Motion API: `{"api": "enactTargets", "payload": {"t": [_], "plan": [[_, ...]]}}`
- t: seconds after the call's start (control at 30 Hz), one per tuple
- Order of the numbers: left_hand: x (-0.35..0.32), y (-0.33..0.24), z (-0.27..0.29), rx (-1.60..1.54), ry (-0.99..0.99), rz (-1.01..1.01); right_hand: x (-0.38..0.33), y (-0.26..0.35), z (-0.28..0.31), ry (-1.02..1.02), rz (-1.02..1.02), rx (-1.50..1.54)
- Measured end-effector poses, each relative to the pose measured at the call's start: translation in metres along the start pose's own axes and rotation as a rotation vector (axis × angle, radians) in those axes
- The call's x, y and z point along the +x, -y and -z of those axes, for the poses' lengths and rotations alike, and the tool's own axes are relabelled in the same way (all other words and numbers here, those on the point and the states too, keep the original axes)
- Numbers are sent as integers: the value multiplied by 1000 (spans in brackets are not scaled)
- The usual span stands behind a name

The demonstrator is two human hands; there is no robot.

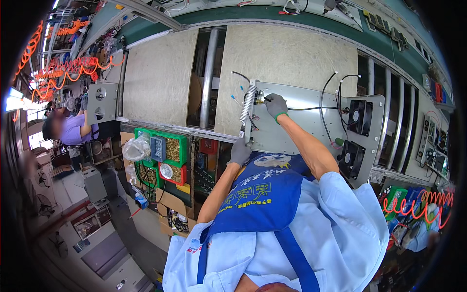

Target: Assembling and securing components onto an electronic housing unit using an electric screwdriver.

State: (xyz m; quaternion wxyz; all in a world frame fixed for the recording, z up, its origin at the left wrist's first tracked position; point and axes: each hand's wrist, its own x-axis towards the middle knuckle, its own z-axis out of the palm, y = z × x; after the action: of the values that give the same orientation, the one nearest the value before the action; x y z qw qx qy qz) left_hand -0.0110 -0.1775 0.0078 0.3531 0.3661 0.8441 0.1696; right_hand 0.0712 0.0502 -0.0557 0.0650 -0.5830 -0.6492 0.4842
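A grey metal panel (296, 127) lies on the bench before me, with two black fans (360, 117) on its raised right end. Along its left flange stands a white ribbed coil (248, 104). My right hand (276, 105), in a grey glove, is closed over the panel near small brass fittings (260, 96). A black cable (311, 108) runs from under its fingers to the right, and a short dark end sticks out on the left. My gloved left hand (240, 152) is closed at the panel's near left corner, by the coil's lower end; what its fingers hold is hidden.
Green bins (176, 150) of small brass parts stand left of me, with a plastic bag (136, 149) on top. Metal rollers (209, 78) show between pale boards (158, 75). Loose black cables (323, 97) rise from the panel. A person (73, 127) in purple works at far left.
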Motion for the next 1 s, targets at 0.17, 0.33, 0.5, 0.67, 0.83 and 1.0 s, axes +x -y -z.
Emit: {"api": "enactTargets", "payload": {"t": [0.17, 0.33, 0.5, 0.67, 0.83, 1.0], "plan": [[7, 11, -5, 68, -15, -21, -8, 3, 0, 0, 7, 2], [9, 16, -9, 77, -3, -11, -4, -3, -1, -54, 25, -8], [13, 23, -10, 86, -2, -1, -1, -7, -7, -6, 25, -45], [13, 16, -4, 96, 66, 51, 12, -20, -7, 97, 102, 51], [15, 9, -2, 140, 79, 42, 28, -21, -5, 355, -111, 161], [15, 3, 2, 125, 106, 75, 32, -23, -3, 339, -95, 65]]}}
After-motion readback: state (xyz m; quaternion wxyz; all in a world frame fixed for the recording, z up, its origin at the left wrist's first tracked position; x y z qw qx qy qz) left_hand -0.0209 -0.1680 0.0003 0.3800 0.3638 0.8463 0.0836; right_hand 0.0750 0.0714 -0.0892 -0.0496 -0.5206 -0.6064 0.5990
